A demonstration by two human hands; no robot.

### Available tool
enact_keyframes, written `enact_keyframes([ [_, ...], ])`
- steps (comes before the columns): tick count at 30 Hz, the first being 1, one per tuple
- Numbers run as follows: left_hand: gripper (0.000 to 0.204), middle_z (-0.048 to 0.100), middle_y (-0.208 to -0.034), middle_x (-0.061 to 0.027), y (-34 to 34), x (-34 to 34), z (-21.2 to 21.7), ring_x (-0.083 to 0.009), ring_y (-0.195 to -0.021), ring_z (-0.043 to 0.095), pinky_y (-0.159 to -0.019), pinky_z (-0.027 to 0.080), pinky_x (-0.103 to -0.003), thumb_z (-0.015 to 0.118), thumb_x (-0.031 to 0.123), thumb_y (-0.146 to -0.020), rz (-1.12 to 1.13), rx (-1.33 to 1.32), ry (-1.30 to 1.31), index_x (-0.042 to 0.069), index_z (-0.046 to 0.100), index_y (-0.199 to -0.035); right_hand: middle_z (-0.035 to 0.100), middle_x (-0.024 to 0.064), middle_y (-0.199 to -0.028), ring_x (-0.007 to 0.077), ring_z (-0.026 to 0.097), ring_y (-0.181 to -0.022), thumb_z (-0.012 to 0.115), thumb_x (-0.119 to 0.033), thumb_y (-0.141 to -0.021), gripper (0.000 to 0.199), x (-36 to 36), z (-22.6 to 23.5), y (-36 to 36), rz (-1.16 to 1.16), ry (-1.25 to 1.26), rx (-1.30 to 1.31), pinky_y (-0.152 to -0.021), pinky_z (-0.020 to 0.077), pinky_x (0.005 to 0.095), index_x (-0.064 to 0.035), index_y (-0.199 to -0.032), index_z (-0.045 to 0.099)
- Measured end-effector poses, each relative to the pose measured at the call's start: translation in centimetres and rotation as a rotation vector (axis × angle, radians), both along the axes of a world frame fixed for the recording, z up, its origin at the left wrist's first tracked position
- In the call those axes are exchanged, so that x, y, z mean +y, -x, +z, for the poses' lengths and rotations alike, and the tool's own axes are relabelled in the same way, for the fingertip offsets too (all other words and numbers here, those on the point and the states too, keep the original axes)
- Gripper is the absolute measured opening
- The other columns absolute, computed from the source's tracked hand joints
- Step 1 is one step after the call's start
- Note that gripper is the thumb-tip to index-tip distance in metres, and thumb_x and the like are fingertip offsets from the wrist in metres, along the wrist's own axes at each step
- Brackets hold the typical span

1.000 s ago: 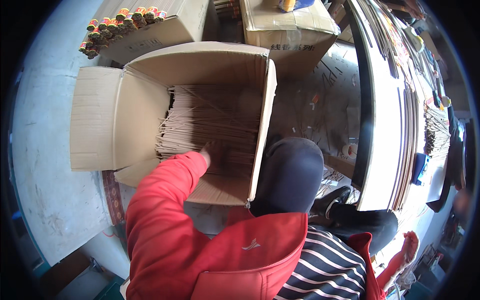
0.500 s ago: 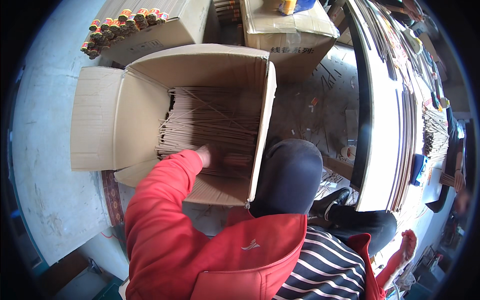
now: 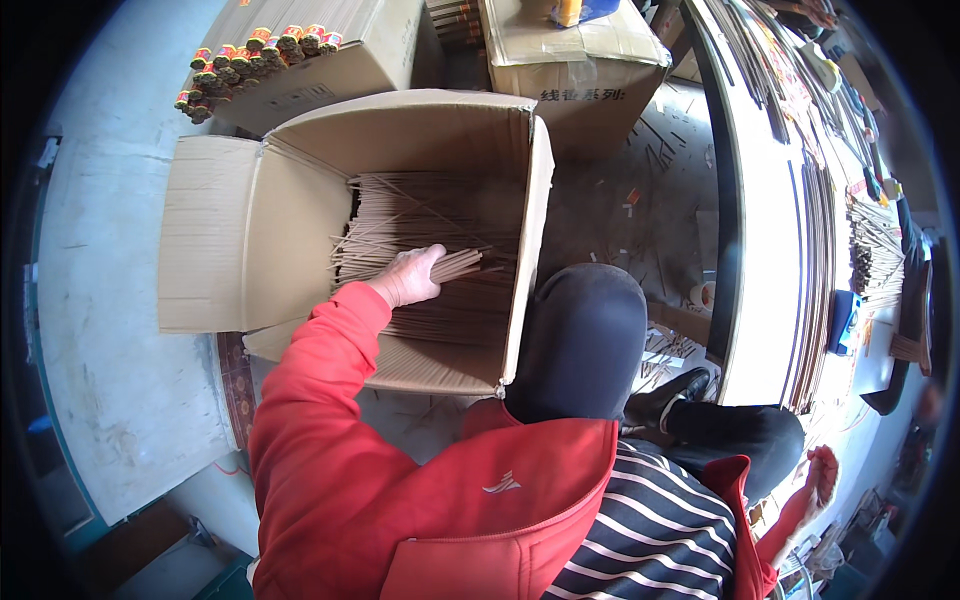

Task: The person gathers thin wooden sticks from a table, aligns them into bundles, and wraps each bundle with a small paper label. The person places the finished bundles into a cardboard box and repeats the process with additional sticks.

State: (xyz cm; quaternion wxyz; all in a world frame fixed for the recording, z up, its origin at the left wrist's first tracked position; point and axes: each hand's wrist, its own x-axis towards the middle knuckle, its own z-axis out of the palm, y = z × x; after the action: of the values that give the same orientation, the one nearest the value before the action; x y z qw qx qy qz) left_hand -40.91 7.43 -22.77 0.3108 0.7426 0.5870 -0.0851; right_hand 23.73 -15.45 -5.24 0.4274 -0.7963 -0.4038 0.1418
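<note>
An open cardboard box [image 3: 300, 215] stands in front of me, with many thin, pale brown incense sticks [image 3: 385, 215] lying crosswise inside. My left hand [image 3: 410, 277] reaches into it, closed around a small bunch of incense sticks [image 3: 459, 265] whose ends point right, just above the pile. Out at the lower right, away from the box, is my right hand [image 3: 823, 478]. Its fingers are loosely bent and apart, and I see nothing in them.
Bundles of sticks with red and yellow bands [image 3: 262, 45] lie on a carton [image 3: 370, 65] at the far left. Another taped carton [image 3: 580, 75] stands beside it. Long dark sticks lie on the white table [image 3: 765, 270] at right. Scraps and broken sticks litter the floor [image 3: 625, 215].
My left hand has come up from deep among the sticks, now with a bunch in its grip. My right hand has stayed nearly where it was. The whole view has shifted slightly.
</note>
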Motion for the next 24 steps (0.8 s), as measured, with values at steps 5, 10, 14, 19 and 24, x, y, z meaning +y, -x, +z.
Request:
enact_keyframes([
  [5,0.043,0.060,-0.094,-0.0207,-1.1,-0.3,1.5,-0.0385,-0.093,0.057,-0.082,0.045,-0.044,0.062,0.015,-0.066,-0.015,-0.041,0.002,0.007,0.047,-0.106,0.060,0.0040,-0.090,0.0129,0.055,-0.085,0.052,-0.006,-0.089,0.013,0.2,-0.1,0.7,-0.013,-0.051,0.044,-0.082,0.0415,0.0248,-0.0020,-0.100,0.060],
  [10,0.034,0.062,-0.087,-0.0170,-1.2,-0.6,4.4,-0.0348,-0.087,0.060,-0.076,0.048,-0.041,0.063,0.018,-0.071,0.231,-0.278,-0.121,0.011,0.052,-0.103,0.060,0.0040,-0.090,0.0123,0.055,-0.084,0.053,-0.005,-0.089,0.013,0.1,-0.1,0.8,-0.015,-0.101,0.093,-0.082,0.0412,0.0242,-0.0017,-0.099,0.060],
  [14,0.034,0.063,-0.081,-0.0088,-0.1,0.2,9.6,-0.0195,-0.075,0.062,-0.070,0.049,-0.030,0.068,0.016,-0.071,0.542,-0.609,-0.346,0.001,0.055,-0.098,0.060,0.0040,-0.089,0.0119,0.055,-0.083,0.053,-0.004,-0.088,0.013,0.4,-0.1,1.8,0.009,-0.136,0.110,-0.081,0.0410,0.0236,-0.0013,-0.098,0.061],
  [19,0.021,0.060,-0.074,-0.0073,1.6,2.1,17.8,-0.0170,-0.063,0.058,-0.062,0.049,-0.029,0.064,0.002,-0.071,0.682,-1.295,-0.545,0.005,0.056,-0.090,0.061,0.0045,-0.089,0.0118,0.055,-0.083,0.053,-0.002,-0.088,0.013,0.3,-0.4,1.7,0.071,-0.133,0.105,-0.077,0.0406,0.0227,-0.0010,-0.097,0.061],
  [24,0.021,0.053,-0.081,-0.0110,6.3,3.9,23.1,-0.0212,-0.079,0.052,-0.078,0.044,-0.037,0.060,0.002,-0.077,0.662,-1.866,-0.371,0.002,0.050,-0.096,0.061,0.0051,-0.085,0.0113,0.056,-0.080,0.052,0.005,-0.084,0.015,2.9,2.0,5.8,0.232,-0.161,0.088,-0.075,0.0424,0.0225,-0.0014,-0.095,0.060],
])
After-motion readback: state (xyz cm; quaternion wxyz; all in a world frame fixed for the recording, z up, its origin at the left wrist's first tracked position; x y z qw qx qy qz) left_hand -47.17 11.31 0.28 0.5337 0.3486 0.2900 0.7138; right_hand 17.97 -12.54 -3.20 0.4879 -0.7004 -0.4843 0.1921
